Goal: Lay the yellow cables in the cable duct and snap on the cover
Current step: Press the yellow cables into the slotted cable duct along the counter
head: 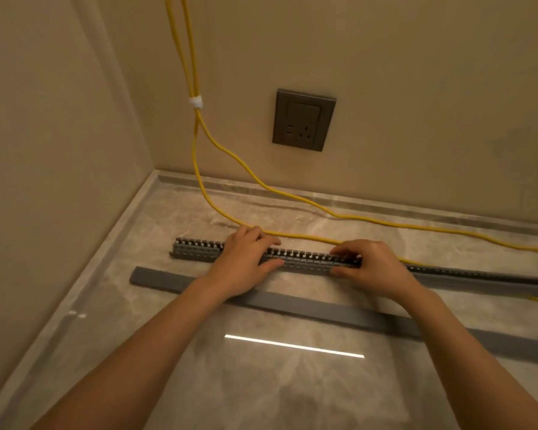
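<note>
Head view: grey cable duct lies on marble counter, slots up. Left hand and right hand both rest on duct, fingers bent over top edge, thumbs on near side; pinching cable or not, cannot tell. Yellow cables run just behind duct, one touching left fingers. Cover lies near, in front, not on yet.

Tip: push cable down between slot teeth bit by bit, left to right. Keep duct still.

Polished marble-pattern floor, glossy, grey skirting at both walls. Lying on it: slotted grey cable duct, running left to right; flat grey cover just in front, parallel, apart from it; two yellow cables trailing behind the duct.
</note>
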The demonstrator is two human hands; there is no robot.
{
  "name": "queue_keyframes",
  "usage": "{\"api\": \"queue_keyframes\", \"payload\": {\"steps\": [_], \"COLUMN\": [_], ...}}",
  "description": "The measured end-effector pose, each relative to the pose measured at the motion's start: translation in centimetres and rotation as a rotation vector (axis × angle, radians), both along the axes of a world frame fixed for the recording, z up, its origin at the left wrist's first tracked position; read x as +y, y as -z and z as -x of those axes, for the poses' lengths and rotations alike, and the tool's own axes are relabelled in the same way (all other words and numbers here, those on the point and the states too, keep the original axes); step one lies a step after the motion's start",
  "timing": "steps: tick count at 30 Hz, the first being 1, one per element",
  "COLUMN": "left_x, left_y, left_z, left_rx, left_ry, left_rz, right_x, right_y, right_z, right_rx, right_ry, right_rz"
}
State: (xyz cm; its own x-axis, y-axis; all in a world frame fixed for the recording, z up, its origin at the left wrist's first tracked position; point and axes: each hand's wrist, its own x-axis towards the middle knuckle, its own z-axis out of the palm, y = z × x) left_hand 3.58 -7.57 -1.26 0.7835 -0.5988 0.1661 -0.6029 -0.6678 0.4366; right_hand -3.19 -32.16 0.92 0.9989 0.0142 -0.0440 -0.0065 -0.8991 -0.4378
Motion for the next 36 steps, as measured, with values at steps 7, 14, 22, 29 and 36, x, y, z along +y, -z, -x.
{"api": "queue_keyframes", "payload": {"steps": [7,14,22,29,36], "left_x": [2.0,4.5,5.1,6.3,6.7], "left_y": [-4.3,-6.2,-5.0,-7.2,-9.1], "left_z": [-5.1,-9.4,-9.7,-10.2,-9.4], "left_rx": [-0.274,-0.644,-0.765,-0.442,-0.41], "left_ry": [0.063,0.208,0.187,-0.048,-0.072], "left_rz": [0.023,-0.752,-0.662,-0.411,-0.068], "right_x": [3.3,7.8,10.2,9.1,5.3], "right_y": [-1.4,-0.7,0.7,0.3,-1.4], "right_z": [-3.5,-7.6,-9.5,-8.5,-6.9], "right_rx": [-0.137,-0.214,-0.155,-0.278,-0.273], "right_ry": [-0.031,0.007,-0.016,0.001,0.208], "right_rz": [0.016,0.148,0.298,0.342,0.329]}}
